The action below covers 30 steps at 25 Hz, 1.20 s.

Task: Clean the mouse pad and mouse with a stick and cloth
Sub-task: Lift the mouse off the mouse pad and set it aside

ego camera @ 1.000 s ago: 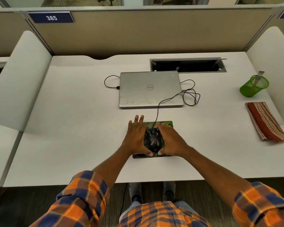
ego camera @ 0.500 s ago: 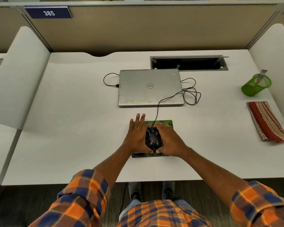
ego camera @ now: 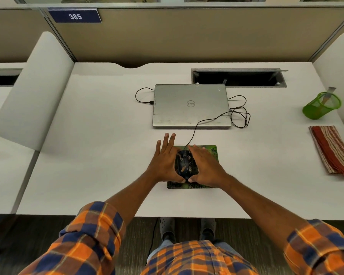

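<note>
A black wired mouse point(ego camera: 184, 163) with crumbs and specks on its top sits on a green printed mouse pad point(ego camera: 212, 150) near the desk's front edge. My left hand point(ego camera: 164, 161) lies flat against the mouse's left side, fingers straight and reaching past the pad. My right hand point(ego camera: 206, 165) lies flat on the pad against the mouse's right side. Both thumbs touch the mouse's near end. A folded red striped cloth point(ego camera: 334, 151) lies at the far right. A stick-like tool point(ego camera: 329, 92) stands in a green mesh cup point(ego camera: 320, 106) behind the cloth.
A shut silver laptop point(ego camera: 191, 106) lies behind the pad, and the mouse cable point(ego camera: 238, 116) loops at its right side. An open cable slot point(ego camera: 238, 77) is cut into the desk behind it. White dividers stand at both sides of the desk.
Both hands stay around the mouse in almost the same place. Only the view has shifted slightly.
</note>
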Motion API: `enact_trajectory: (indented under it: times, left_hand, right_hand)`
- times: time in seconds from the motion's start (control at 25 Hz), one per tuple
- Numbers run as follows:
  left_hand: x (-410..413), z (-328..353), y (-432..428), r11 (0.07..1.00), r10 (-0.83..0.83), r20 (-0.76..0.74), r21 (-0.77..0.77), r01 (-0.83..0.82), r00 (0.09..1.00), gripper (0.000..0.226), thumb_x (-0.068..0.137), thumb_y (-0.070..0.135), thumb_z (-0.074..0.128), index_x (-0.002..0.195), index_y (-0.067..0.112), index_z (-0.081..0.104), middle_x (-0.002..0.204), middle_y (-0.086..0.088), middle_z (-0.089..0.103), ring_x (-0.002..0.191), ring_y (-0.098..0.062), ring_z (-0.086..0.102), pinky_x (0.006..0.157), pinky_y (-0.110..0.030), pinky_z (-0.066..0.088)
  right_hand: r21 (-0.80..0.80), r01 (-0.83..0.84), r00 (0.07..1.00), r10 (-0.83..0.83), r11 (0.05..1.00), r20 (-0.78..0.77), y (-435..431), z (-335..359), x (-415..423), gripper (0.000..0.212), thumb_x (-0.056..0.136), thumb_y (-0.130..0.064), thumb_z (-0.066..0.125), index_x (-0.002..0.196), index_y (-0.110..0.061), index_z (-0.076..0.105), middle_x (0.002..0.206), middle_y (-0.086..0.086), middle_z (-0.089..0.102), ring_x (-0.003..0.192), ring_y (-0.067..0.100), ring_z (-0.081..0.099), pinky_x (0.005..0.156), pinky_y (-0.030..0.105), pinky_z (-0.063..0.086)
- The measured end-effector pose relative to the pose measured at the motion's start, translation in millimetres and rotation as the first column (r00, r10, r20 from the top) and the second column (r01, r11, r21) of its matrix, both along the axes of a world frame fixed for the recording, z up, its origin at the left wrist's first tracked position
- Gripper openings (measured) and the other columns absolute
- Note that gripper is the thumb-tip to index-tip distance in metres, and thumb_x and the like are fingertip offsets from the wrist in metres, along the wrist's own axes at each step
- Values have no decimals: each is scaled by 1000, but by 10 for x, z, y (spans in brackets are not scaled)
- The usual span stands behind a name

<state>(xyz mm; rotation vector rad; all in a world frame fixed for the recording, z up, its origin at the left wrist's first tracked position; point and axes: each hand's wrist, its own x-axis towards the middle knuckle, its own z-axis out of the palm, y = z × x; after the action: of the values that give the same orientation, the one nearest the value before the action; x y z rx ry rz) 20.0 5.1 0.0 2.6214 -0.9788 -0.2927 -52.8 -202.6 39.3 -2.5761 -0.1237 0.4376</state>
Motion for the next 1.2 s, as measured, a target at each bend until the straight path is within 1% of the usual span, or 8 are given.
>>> enact_trajectory:
  times: [0.08,0.2,0.24,0.32,0.44,0.6,0.8,1.2]
  left_hand:
    - [19,32,138,1000,11,-2,-4,-11,1000,128,54,89,75,155,17,40,176,-13,-18,160,-33,-30,129,-65,-5]
    - [48,44,374,1000,30,15,6,-30,999,129,54,91,74,154,17,41,177,-13,-18,160,-33,-29,130,-64,-5]
    - [58,44,455,999,37,23,13,-37,999,127,54,93,74,151,17,43,177,-12,-17,160,-33,-28,130,-64,-5]
    - [79,43,617,999,44,31,29,-45,999,123,53,93,74,146,17,47,177,-12,-14,160,-33,-28,130,-64,-4]
    - [119,44,858,998,48,39,49,-50,998,120,53,91,76,144,18,48,178,-13,-13,160,-33,-28,129,-64,-4]
    - [180,59,1141,996,46,36,81,-48,998,120,52,92,74,144,19,48,178,-11,-12,160,-32,-28,130,-64,-3]
    - [285,22,1362,991,47,23,124,-50,999,122,49,91,74,143,19,47,178,-11,-11,161,-32,-27,129,-66,2]
    - [381,-109,1545,988,46,-15,146,-43,999,125,47,88,79,144,16,47,178,-13,-12,161,-33,-27,130,-62,-3]
  right_hand:
    - [6,-11,1000,11,1000,8,125,13,43,132,69,-46,96,167,-18,12,174,8,22,162,28,14,128,36,3]
    - [-2,-37,999,37,999,11,339,25,110,134,68,-49,96,167,-21,10,174,8,20,162,30,14,132,45,10]
    - [1,-45,999,45,999,11,412,29,128,134,68,-49,96,167,-21,10,174,8,20,162,30,13,131,45,10]
    - [12,-63,998,63,998,20,559,18,163,133,69,-48,96,167,-19,12,173,8,23,162,30,15,130,43,9]
    - [-4,-96,994,96,995,50,780,-20,213,132,70,-50,93,167,-17,10,173,10,25,162,28,16,131,40,6]
    - [8,-96,994,96,995,46,1059,-38,270,130,73,-45,93,167,-14,9,172,11,25,162,29,13,132,43,7]
    - [-8,-95,994,95,995,45,1323,-111,337,131,74,-47,91,168,-12,7,173,10,25,163,26,13,133,44,9]
    - [-19,-64,998,64,998,13,1561,-233,401,134,71,-51,91,168,-10,7,172,12,26,162,28,14,133,44,7]
